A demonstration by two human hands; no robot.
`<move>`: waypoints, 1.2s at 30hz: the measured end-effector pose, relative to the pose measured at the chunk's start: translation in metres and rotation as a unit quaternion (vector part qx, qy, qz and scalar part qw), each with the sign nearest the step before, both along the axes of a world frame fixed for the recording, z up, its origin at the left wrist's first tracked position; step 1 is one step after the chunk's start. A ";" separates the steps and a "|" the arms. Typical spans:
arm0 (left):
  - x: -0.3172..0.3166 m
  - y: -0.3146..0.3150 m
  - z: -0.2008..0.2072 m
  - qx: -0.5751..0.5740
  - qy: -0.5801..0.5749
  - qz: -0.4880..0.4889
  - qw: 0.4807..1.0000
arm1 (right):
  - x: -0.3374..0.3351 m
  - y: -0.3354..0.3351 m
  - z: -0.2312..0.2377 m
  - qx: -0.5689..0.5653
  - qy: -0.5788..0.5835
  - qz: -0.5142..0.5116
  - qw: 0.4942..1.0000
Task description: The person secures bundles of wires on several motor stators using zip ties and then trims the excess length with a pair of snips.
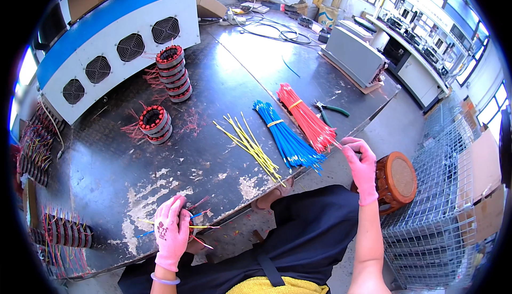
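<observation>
My left hand point(172, 232), in a pink glove, is closed over a wound motor stator near the table's front edge. The hand hides most of it; yellow, blue and red wire ends stick out around the fingers. My gloved right hand point(361, 165) pinches the near end of a red wire at the red wire bundle point(304, 117). A band ties that bundle, and another ties the blue wire bundle point(282, 137) on its left. Loose yellow wires point(249, 147) lie left of the blue ones. Pliers with green handles point(336, 110) rest beside the red bundle.
A stator stack point(175, 75) and a shorter one point(156, 125) stand on the worn dark table point(208, 160). More wired stators point(66, 231) line the left edge. A fan-panelled cabinet point(120, 49) is behind. A wooden stool point(396, 179) and wire-mesh cage point(432, 219) stand right.
</observation>
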State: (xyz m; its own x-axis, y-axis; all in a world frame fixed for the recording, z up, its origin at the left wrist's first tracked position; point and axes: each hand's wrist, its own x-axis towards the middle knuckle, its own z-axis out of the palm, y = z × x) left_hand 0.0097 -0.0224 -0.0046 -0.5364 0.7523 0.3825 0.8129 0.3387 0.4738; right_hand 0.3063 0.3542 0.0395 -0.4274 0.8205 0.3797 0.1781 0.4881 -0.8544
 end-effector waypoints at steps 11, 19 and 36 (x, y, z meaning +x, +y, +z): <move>0.037 0.050 0.114 0.136 0.216 -0.178 0.950 | -0.105 -0.150 0.085 0.130 0.044 0.398 0.907; 0.037 0.017 0.107 -0.018 0.241 -0.091 0.966 | -0.131 -0.166 0.078 0.197 -0.119 0.406 0.885; -0.001 -0.001 0.028 0.086 0.023 0.082 0.993 | -0.181 -0.158 -0.012 0.065 -0.313 0.373 0.871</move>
